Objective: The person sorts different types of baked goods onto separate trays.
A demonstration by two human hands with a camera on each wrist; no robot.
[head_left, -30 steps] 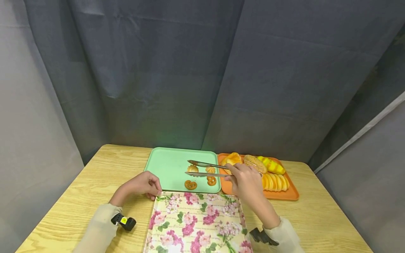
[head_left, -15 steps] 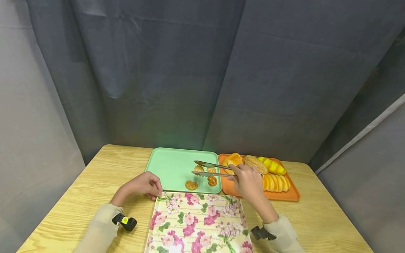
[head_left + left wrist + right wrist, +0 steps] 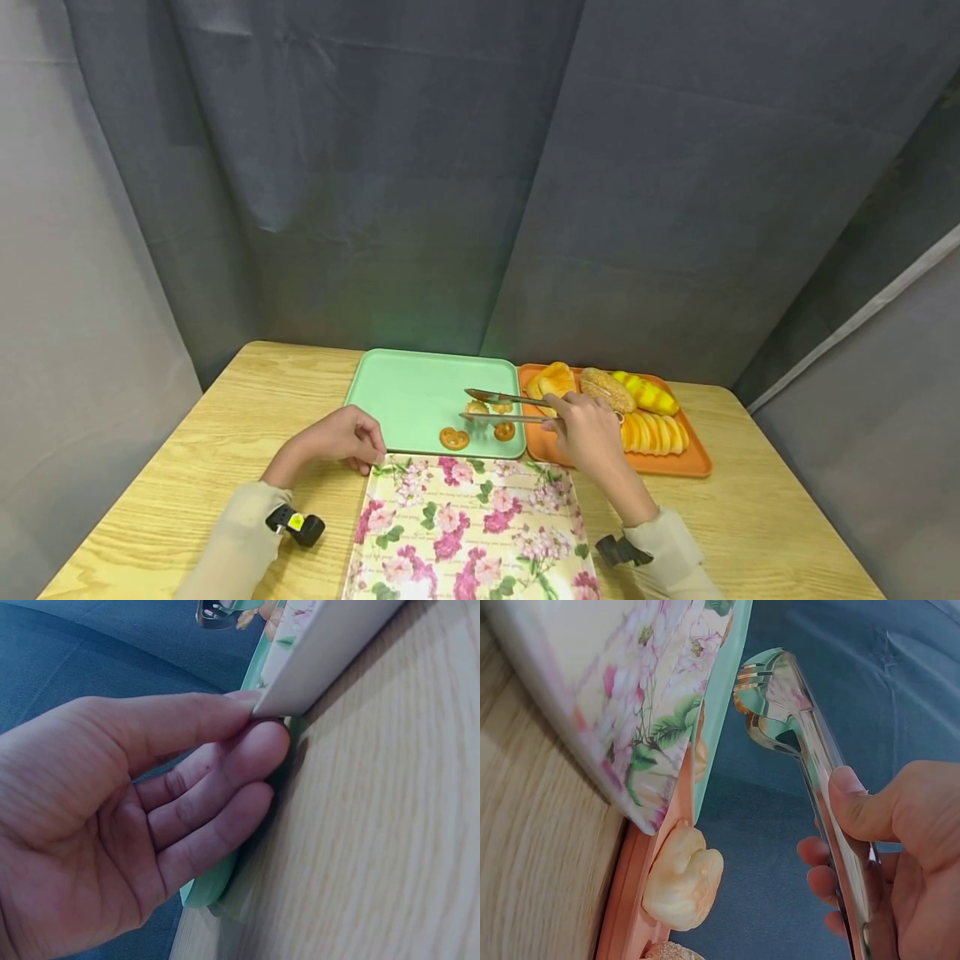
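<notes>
My right hand [image 3: 587, 429] grips metal tongs [image 3: 504, 406] that reach left over the green tray [image 3: 397, 392]. A small round cookie [image 3: 477, 408] sits between the tong tips. Another cookie [image 3: 501, 406] and two pretzel cookies [image 3: 453, 437] [image 3: 505, 431] lie on the green tray close by. In the right wrist view the thumb [image 3: 859, 810] presses the tongs [image 3: 787, 720]. My left hand [image 3: 341, 437] is at the far left corner of the floral tray [image 3: 465, 533]. In the left wrist view its fingertips [image 3: 259, 742] pinch that corner [image 3: 322, 652].
An orange tray [image 3: 678, 464] at the right holds a bun [image 3: 551, 379], a seeded roll [image 3: 603, 386], a yellow loaf [image 3: 647, 393] and sliced bread [image 3: 652, 432]. All trays stand on a wooden table [image 3: 247, 400] with grey curtains behind. Bread [image 3: 684, 879] shows near the orange rim.
The tongs have drawn back to the right and slightly down with the small cookie between their tips, and their arms stand closer together. The left hand has stayed put.
</notes>
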